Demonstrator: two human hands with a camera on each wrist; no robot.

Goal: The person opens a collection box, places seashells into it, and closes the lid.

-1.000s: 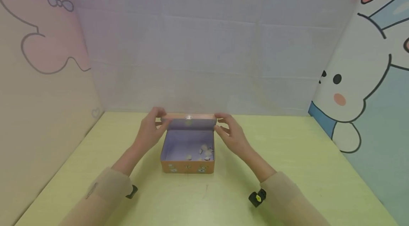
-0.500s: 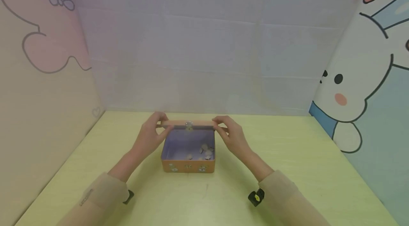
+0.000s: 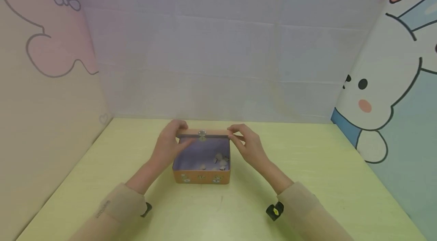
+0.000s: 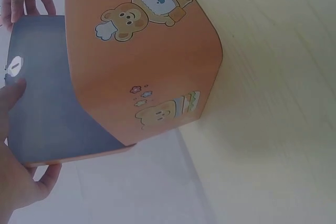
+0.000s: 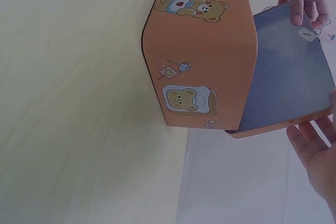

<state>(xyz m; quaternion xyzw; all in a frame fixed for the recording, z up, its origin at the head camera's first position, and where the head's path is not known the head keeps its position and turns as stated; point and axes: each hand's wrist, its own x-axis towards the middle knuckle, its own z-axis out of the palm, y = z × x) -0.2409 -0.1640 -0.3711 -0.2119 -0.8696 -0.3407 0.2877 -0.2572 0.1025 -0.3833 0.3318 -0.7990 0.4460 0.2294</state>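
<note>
An orange tin box [image 3: 206, 180] with a lilac inside stands in the middle of the table, bear pictures on its walls in both wrist views. Its hinged lid [image 3: 218, 132] is raised at the back and leans forward, clasp at the front edge. My left hand [image 3: 167, 144] holds the lid's left part, thumb [image 4: 16, 92] on the inner face and fingers behind. At the opposite corner my right hand [image 3: 248, 143] pinches the lid between thumb and fingers. Several small pale pieces [image 3: 223, 163] lie inside the box, mostly at the front right; their kind is too small to tell.
The pale yellow table [image 3: 307, 165] extends around the box. A white sheet [image 3: 218, 63] hangs behind it. Cartoon-printed panels stand at the left [image 3: 51, 93] and the right [image 3: 409, 138]. Both wrists carry a dark strap device [image 3: 275, 210].
The lid has swung forward and lower, so its inner face shows less in the head view. Lately my left hand has slid right along the lid, its thumb reaching farther in.
</note>
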